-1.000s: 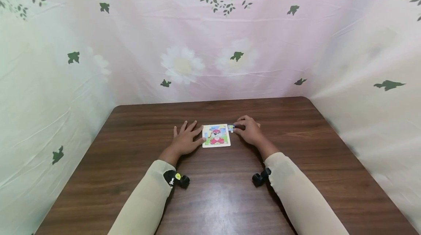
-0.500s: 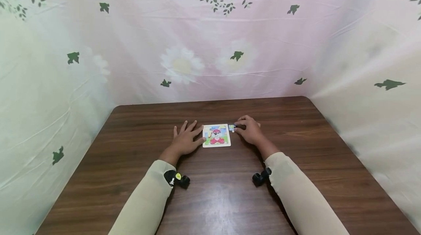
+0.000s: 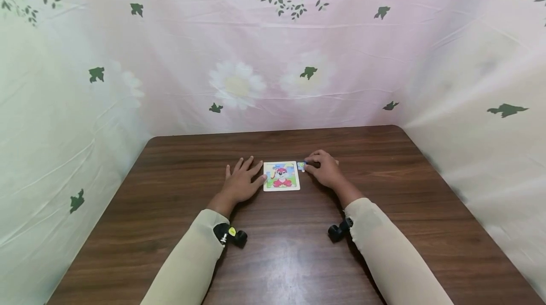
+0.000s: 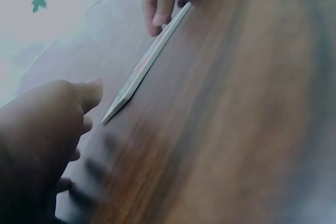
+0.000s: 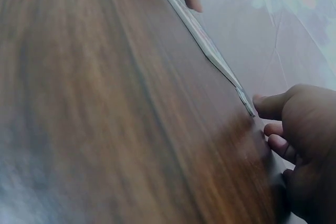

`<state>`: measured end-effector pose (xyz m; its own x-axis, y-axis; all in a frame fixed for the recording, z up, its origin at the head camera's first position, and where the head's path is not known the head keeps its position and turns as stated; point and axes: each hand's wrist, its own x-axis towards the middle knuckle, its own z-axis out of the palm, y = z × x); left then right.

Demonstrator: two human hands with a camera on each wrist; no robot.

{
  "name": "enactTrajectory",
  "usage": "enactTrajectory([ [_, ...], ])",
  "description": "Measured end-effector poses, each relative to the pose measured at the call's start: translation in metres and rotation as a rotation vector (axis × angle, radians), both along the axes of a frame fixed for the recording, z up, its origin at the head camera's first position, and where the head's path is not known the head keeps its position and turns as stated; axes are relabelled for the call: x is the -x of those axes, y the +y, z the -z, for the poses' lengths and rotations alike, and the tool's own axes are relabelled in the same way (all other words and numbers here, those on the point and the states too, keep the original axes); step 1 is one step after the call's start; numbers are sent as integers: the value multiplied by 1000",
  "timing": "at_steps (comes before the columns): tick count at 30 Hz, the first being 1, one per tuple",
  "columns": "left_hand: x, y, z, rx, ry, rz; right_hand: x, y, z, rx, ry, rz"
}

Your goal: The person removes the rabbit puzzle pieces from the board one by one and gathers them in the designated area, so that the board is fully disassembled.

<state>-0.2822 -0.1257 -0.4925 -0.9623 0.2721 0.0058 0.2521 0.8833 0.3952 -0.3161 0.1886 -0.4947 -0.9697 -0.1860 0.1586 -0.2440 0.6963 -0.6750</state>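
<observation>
A square, white-bordered picture puzzle (image 3: 281, 176) with a pink cartoon animal lies flat on the table. My left hand (image 3: 240, 184), fingers spread, is at its left edge; in the left wrist view the thumb (image 4: 90, 94) is close to the board's corner, and I cannot tell if it touches. A small blue and green puzzle piece (image 3: 300, 166) lies flat against the board's upper right side. My right hand (image 3: 325, 170) pinches that piece's outer end between bent thumb and index finger, covering part of it. The right wrist view shows the piece (image 5: 244, 101) as a thin edge.
The brown wooden table (image 3: 281, 248) reaches back to a pale printed cloth (image 3: 273, 49) hung on several sides. Black wrist cameras sit on the left sleeve (image 3: 241, 238) and right sleeve (image 3: 335, 233).
My left thumb and index finger have drawn back slightly from the board's left edge. The right hand stays at the piece, with no clear movement of piece or board.
</observation>
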Motion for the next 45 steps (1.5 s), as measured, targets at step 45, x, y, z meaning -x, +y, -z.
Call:
enactTrajectory([
  [45,-64,64,-11,201,103,260,7,-48,-6,32,134,-132],
])
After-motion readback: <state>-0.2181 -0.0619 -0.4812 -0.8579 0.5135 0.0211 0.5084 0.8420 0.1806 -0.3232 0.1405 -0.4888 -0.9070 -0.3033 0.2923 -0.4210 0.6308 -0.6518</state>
